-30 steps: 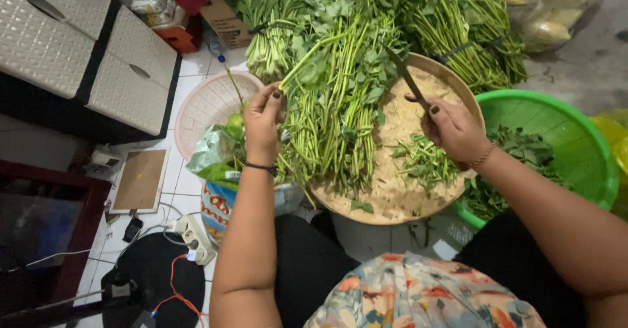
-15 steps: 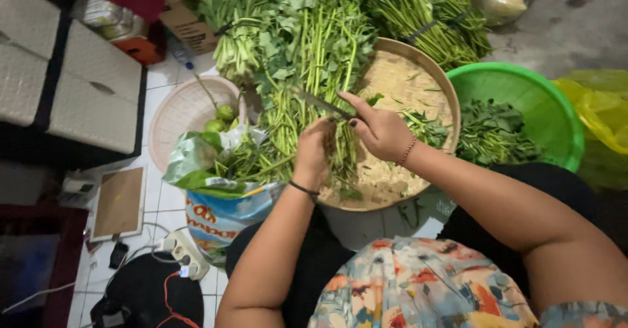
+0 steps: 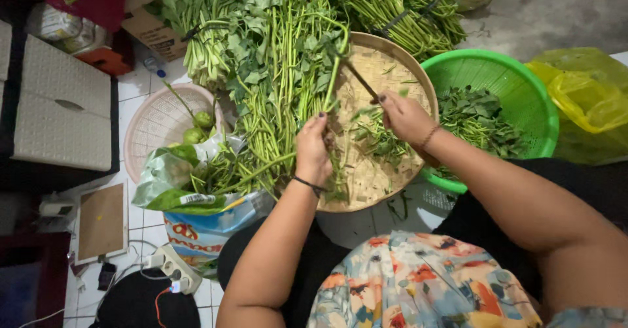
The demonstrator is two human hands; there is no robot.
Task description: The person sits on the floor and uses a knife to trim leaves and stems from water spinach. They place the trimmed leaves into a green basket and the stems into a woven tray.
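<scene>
My left hand (image 3: 314, 150) grips a bunch of long green stalks with leaves (image 3: 282, 86) that lies across a round woven bamboo tray (image 3: 386, 66). My right hand (image 3: 404, 115) holds a small dark knife (image 3: 361, 81) with its blade pointing up-left toward the stalks. Loose picked leaves (image 3: 376, 138) lie on the tray between both hands. A black band circles my left wrist and a thin bracelet my right.
A green plastic colander (image 3: 517, 73) with picked leaves sits right of the tray, a yellow plastic bag (image 3: 582, 99) beyond it. A pink basket (image 3: 154, 128) with small green fruits lies to the left. More bundled greens (image 3: 405, 7) lie behind. A power strip (image 3: 171, 266) rests on the tiled floor.
My left hand has shifted its grip on the stalks, and my right hand with the knife has moved right over the tray. The view has shifted.
</scene>
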